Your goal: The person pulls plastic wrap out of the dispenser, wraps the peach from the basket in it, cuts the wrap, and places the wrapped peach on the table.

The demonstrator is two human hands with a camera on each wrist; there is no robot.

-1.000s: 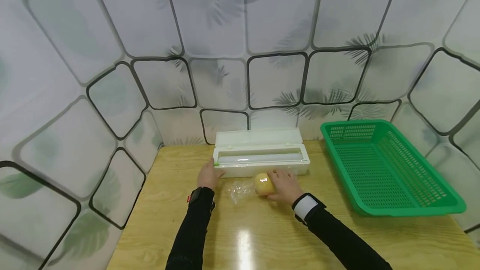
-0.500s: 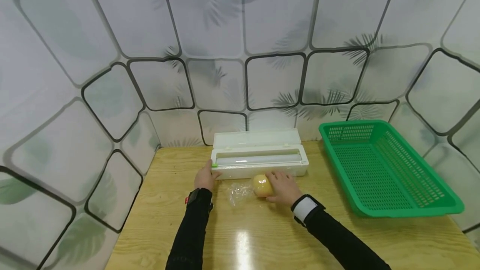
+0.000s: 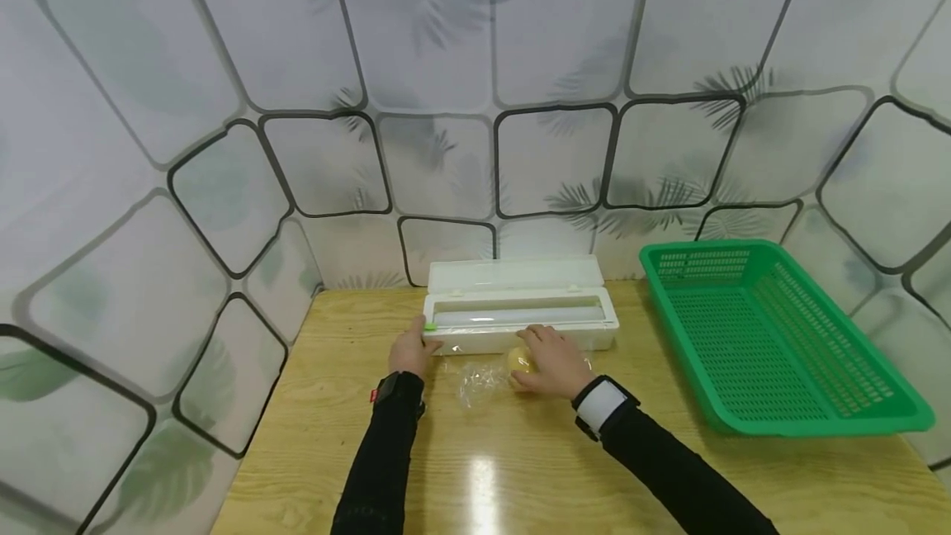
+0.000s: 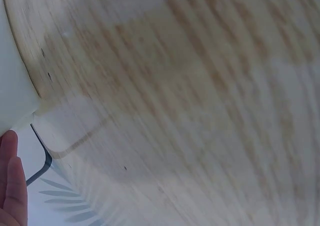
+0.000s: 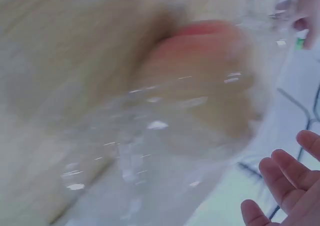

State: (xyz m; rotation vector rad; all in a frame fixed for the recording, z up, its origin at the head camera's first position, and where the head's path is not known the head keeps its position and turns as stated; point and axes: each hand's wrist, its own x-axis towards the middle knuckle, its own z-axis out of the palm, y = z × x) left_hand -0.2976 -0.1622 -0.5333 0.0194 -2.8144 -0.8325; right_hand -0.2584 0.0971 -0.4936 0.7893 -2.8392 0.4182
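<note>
A white cling film dispenser [image 3: 475,343] lies along the back of the table, its lid raised and a roll inside. My left hand [image 3: 410,352] holds its left end, thumb at the front and fingers round the side; in the left wrist view the fingers [image 4: 16,186] touch its pale casing [image 4: 12,81]. In front of it sits a round yellow fruit [image 3: 518,361], with a reddish patch showing in the right wrist view, under clear cling film [image 3: 479,382]. My right hand [image 3: 555,366] reaches over the fruit in the head view; its spread fingers [image 5: 285,176] look apart from it in the right wrist view.
A green plastic basket [image 3: 787,421] stands on the right side of the wooden table [image 3: 334,436]. A patterned cloth wall [image 3: 438,163] rises close behind the dispenser and at both sides.
My right hand has shifted from the fruit's right side to over it, now covering much of it. The left hand stays at the dispenser's end.
</note>
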